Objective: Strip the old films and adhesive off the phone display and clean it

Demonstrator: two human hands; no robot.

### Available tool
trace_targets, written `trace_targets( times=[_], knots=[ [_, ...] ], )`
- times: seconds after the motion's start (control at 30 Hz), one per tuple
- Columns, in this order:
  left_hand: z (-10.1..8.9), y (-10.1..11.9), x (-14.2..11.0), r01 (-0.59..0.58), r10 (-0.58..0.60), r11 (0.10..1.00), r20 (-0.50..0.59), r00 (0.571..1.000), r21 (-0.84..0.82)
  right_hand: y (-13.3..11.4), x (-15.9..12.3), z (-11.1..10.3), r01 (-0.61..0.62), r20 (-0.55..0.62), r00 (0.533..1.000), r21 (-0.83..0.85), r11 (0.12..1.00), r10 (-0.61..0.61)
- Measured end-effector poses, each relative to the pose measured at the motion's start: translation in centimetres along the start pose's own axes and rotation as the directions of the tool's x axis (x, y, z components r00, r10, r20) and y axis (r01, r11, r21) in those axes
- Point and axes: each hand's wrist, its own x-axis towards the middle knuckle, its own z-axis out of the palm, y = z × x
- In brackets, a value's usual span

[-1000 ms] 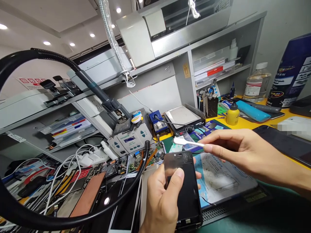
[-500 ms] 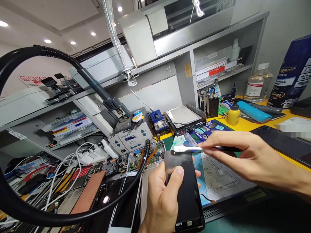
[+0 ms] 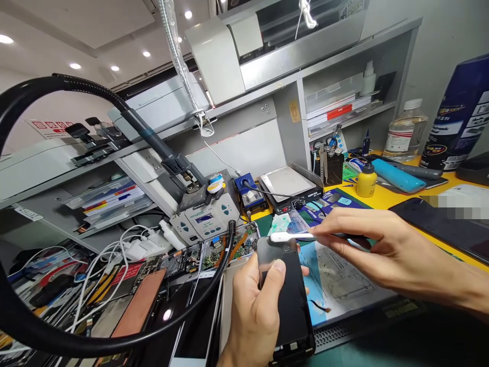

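Observation:
My left hand (image 3: 256, 300) is wrapped round a black phone (image 3: 293, 300), the thumb lying on its broad face and fingertips showing at the far side. The phone is tilted, with its top end away from me. My right hand (image 3: 382, 250) pinches a toothbrush (image 3: 292, 236) with a white head and neck; its darker handle runs back under the fingers. The brush head lies at the phone's top edge, and its bristles are hidden. Beneath the hands is a printed sheet (image 3: 346, 280) with a phone drawing, and a small dark flex strip (image 3: 320, 307) lies on it.
A thick black hose (image 3: 126, 340) loops across the left side, near stacked phone parts (image 3: 139, 311). Behind stand a hot-air station (image 3: 206, 219) and a heating plate (image 3: 288, 183). To the right are a yellow bottle (image 3: 366, 181), a dark phone (image 3: 439, 224) and a large spray can (image 3: 454, 117).
The phone has turned slightly in my left hand, its lower end swinging left. My right hand and the toothbrush have shifted slightly left and remain at the phone's top edge.

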Motion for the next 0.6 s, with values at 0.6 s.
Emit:
trace_targets(
  times=[0.6],
  knots=[
    [-0.35, 0.08, -0.28, 0.093, -0.09, 0.995, 0.085, 0.992, -0.034, -0.88, 0.46, -0.34, -0.136, 0.05, 0.99, 0.123, 0.983, 0.131]
  ],
)
